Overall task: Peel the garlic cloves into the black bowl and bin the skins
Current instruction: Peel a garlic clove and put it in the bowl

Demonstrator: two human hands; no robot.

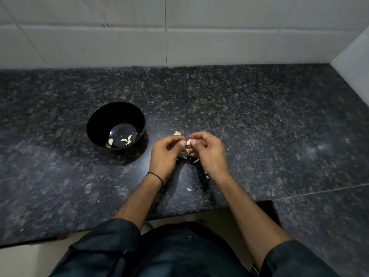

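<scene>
— Speckled dark granite counter (259, 116) under pale wall tiles (199, 43), and the light is dim. What's happening in the middle?

— Both hands meet just above the stone. The left hand (166, 152) and the right hand (207, 151) are curled in, thumbs and fingertips pinching one garlic clove (188, 142) between them. Its pale top pokes out above the thumbs.

— And underneath?

— Hard to read. Something papery hangs there, probably loosened skin, but the fingers cover most of it.

— Where's the bowl?

— On the counter, the black bowl (103, 120) stands left of the hands, near but apart. A few peeled cloves (123, 139) lie at its bottom. The near wall hides part of that floor, so I won't count them.

— Anything behind the hands?

— One unpeeled piece (177, 133) sits just beyond the left knuckles, partly masked by them.

— Litter?

— There are skin scraps (195, 161) on the stone below the hands and between the forearms.

— Edges, room to move?

— The counter's front edge (179, 213) runs under the forearms and steps at a notch (268, 202) on the right. A side wall (353, 60) closes the far right. Open stone stretches right of the hands and back to the tiles. A black band (155, 176) circles the left wrist, and the dark sleeves (111, 236) are cut off at the bottom.
</scene>
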